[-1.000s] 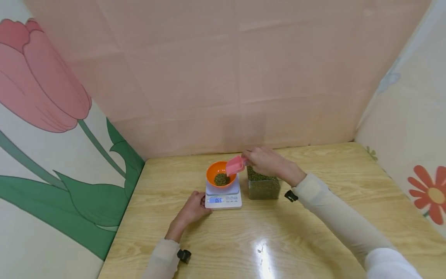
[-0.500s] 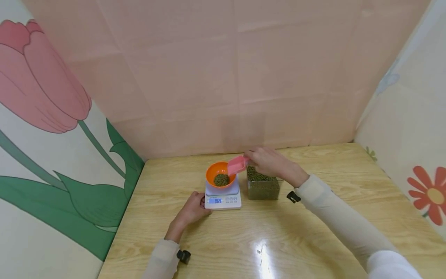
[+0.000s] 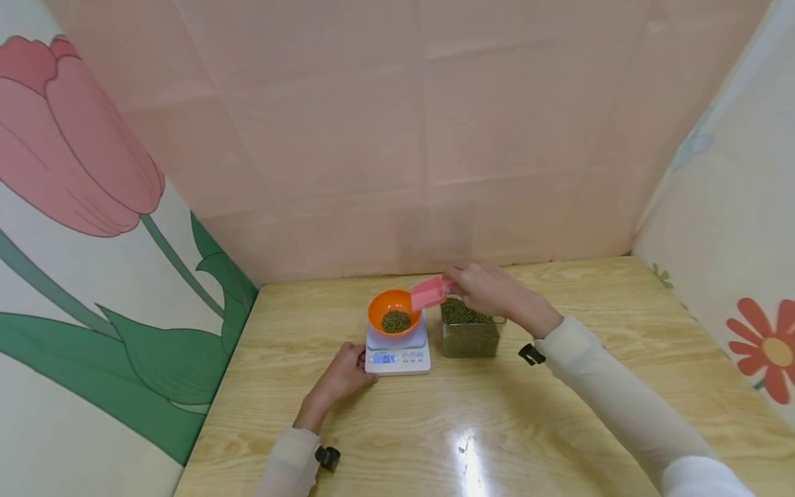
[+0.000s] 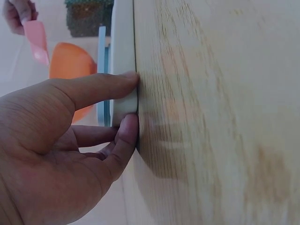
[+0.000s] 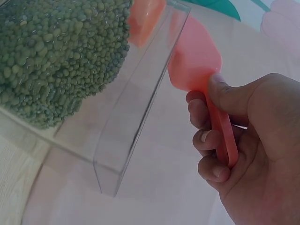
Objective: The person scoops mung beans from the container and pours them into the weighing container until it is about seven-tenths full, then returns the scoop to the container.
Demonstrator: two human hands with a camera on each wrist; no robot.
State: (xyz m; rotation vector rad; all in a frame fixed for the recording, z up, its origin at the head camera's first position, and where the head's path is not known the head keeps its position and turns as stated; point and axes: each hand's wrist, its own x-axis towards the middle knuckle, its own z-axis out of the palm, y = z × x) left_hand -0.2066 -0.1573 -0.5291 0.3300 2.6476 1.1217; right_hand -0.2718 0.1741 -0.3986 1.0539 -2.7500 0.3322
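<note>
My right hand (image 3: 487, 286) grips the handle of a pink scoop (image 3: 428, 293), fingers curled round it in the right wrist view. The scoop's lip overlaps the right rim of an orange bowl (image 3: 376, 304) in the head view. Green mung beans (image 3: 395, 322) cover the bowl's bottom. The bowl sits on a white digital kitchen scale (image 3: 422, 367) with a lit display (image 3: 385, 358). At the scale's front left corner, my left hand (image 3: 341, 373) holds the edge between thumb and fingers. The left wrist view shows its thumb (image 4: 103, 89) on the scale's side.
Just right of the scale, a clear box (image 3: 470, 343) of mung beans stands below my right forearm. The wooden table (image 3: 397, 435) meets a pink-covered wall (image 3: 348, 172) behind the bowl. Painted flower panels (image 3: 93, 145) flank it at left and right.
My right hand has drawn the scoop slightly right, back from the bowl's middle toward its rim. The scale's reading has changed. My left hand has stayed on the scale.
</note>
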